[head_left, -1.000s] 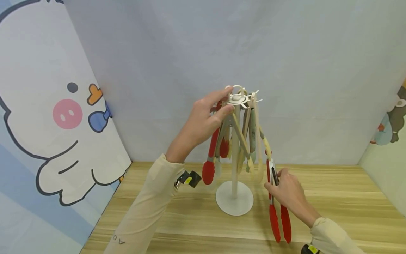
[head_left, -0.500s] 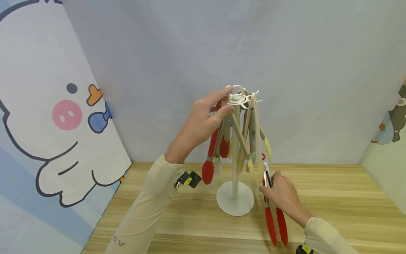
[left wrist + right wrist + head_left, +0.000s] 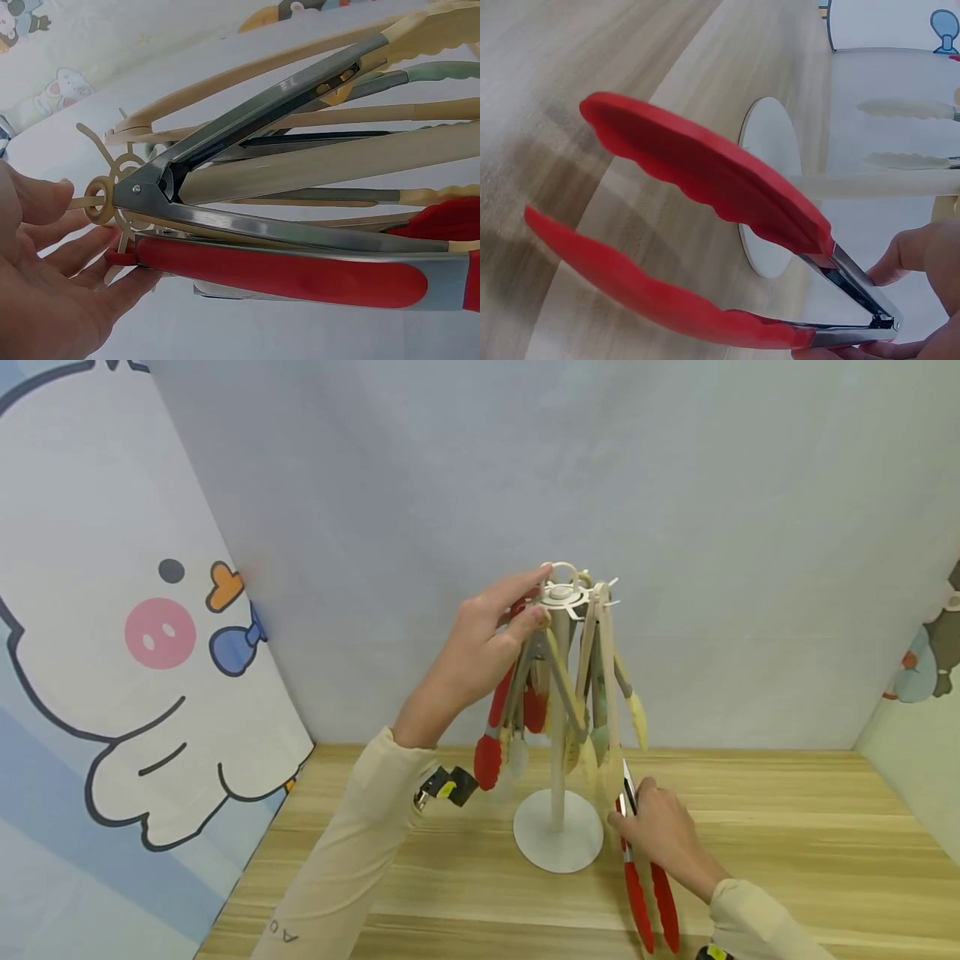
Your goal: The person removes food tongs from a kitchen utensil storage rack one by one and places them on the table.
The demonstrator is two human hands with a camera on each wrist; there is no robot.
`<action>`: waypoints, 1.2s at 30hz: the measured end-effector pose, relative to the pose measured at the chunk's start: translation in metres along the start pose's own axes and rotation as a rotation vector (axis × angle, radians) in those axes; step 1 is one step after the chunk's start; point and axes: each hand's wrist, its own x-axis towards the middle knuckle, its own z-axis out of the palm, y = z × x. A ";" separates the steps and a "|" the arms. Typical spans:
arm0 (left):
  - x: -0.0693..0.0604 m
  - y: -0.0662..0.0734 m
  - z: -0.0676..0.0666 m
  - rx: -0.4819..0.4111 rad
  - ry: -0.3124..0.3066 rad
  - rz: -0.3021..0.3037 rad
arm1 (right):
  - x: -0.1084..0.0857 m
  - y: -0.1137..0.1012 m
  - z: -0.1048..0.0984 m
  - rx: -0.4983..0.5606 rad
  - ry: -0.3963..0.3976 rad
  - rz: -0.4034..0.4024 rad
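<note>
On the wood-grain tabletop (image 3: 780, 827), a white round-based stand (image 3: 558, 781) is gripped at its top by the left hand (image 3: 482, 643). At lower right, red-tipped metal tongs (image 3: 637, 897) are held in the right hand (image 3: 663, 831), between thumb and fingers, red ends below them.

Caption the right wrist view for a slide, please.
Right hand holds red-tipped tongs, arms spread, before a round white stand base.

- Soft, even, slightly grey light lay over the tabletop (image 3: 450, 893).
- The red tongs (image 3: 705, 169) threw blurred shadows there.
- Steel tongs (image 3: 322, 235) glinted up close.
- From overhead, yellow tips (image 3: 637, 720) looked smudged.
</note>
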 end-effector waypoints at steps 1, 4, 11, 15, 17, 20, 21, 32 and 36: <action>0.000 0.000 0.000 -0.003 0.001 -0.001 | 0.000 0.000 0.001 -0.004 0.000 -0.001; 0.001 0.000 0.000 0.003 0.001 -0.004 | 0.000 0.001 0.004 -0.015 -0.006 -0.003; 0.001 0.000 0.001 0.003 0.000 -0.001 | 0.000 0.005 0.010 -0.019 -0.022 -0.012; 0.001 0.001 0.001 0.000 0.001 0.002 | 0.000 0.005 0.012 -0.010 -0.025 -0.013; 0.001 0.000 0.001 -0.001 0.001 0.003 | 0.001 0.005 0.013 -0.008 -0.025 -0.013; 0.001 0.001 0.000 0.006 -0.001 -0.001 | 0.002 0.005 0.015 -0.007 -0.029 -0.014; 0.001 0.001 0.000 0.010 -0.003 -0.004 | 0.002 0.005 0.015 -0.008 -0.031 -0.012; 0.000 0.002 -0.001 -0.002 -0.001 -0.007 | 0.005 0.008 0.024 -0.009 -0.068 -0.017; 0.001 0.001 -0.001 -0.001 -0.002 -0.009 | 0.006 0.008 0.025 -0.010 -0.075 -0.023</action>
